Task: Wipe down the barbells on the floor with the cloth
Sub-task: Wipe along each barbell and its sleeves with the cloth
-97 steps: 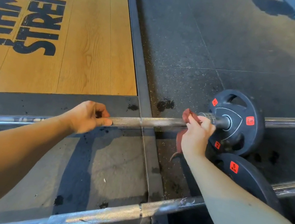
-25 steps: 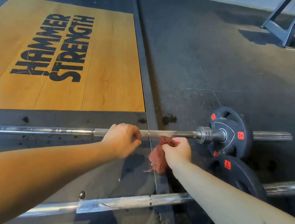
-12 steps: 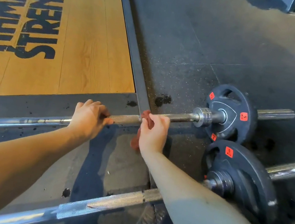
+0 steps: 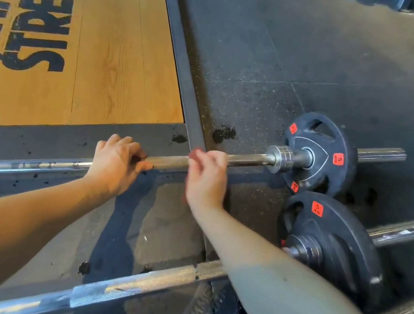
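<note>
Red cloth point(image 4: 196, 155) shows at the top of the right grip point(image 4: 206, 180), whose fingers curl round it and hold it against the shaft of the far barbell point(image 4: 248, 159), where the bar crosses the platform's dark metal frame point(image 4: 180, 49). The left grip point(image 4: 116, 163) is wrapped round the same shaft just to the left, thumb lying along the knurling. The bar lies on the floor at the near edge of the wooden platform point(image 4: 106, 28), with a black 5 kg plate point(image 4: 320, 156) on its right end. A second barbell point(image 4: 136, 285) lies nearer the person, its own plate point(image 4: 331, 248) just beside the first.
</note>
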Demonstrator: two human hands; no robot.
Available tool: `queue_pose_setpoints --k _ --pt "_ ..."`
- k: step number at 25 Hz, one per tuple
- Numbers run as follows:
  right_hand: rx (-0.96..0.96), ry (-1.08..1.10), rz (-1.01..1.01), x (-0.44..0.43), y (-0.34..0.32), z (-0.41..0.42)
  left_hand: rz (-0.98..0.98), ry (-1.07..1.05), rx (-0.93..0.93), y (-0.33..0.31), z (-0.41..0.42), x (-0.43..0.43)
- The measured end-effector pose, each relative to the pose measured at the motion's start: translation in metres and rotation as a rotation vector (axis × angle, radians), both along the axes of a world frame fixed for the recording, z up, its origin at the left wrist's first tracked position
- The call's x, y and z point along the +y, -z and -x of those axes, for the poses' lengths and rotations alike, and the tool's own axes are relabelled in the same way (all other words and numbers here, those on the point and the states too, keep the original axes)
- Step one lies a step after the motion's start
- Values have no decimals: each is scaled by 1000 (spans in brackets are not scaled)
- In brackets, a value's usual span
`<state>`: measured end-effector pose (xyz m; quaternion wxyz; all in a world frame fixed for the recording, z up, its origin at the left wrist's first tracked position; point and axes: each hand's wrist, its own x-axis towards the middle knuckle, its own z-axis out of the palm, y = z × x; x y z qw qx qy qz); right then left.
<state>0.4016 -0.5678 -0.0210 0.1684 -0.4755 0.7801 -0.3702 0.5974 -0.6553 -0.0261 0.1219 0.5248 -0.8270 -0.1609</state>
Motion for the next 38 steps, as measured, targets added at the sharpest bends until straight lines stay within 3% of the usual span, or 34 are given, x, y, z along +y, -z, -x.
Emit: queue_pose_setpoints --k 2,3,7,11,15,21,23,25,27,30,32,36,38 --pt "46 -165 -3 -4 -1 16 -1 -17 9 0 0 -1" --pt "72 -146 -27 -7 -4 44 -2 -17 6 -1 2 -2" --pt "182 179 -127 -11 -14 143 8 3 -17 -1 3 0" --pt "287 143 -70 7 0 123 27 20 -10 0 0 1" --pt "439 39 -161 28 9 121 19 19 -11 0 1 1" --pt "328 100 -41 11 -3 118 36 13 -15 2 1 2" --pt "353 -54 6 4 -5 87 41 14 -20 2 0 1" --pt "324 -343 -56 7 1 67 31 12 -22 2 0 2" --pt "356 -460 -89 5 -1 97 15 10 -26 0 2 3" --pt "463 -136 -188 9 -11 161 1 18 -34 -5 5 4" --pt "527 -36 -205 6 -10 153 12 19 -47 -4 5 4" --pt "193 -234 -71 -2 1 40 3 7 -38 -4 2 4" --pt "50 -411 -62 -2 8 45 -3 6 -48 -5 4 3"
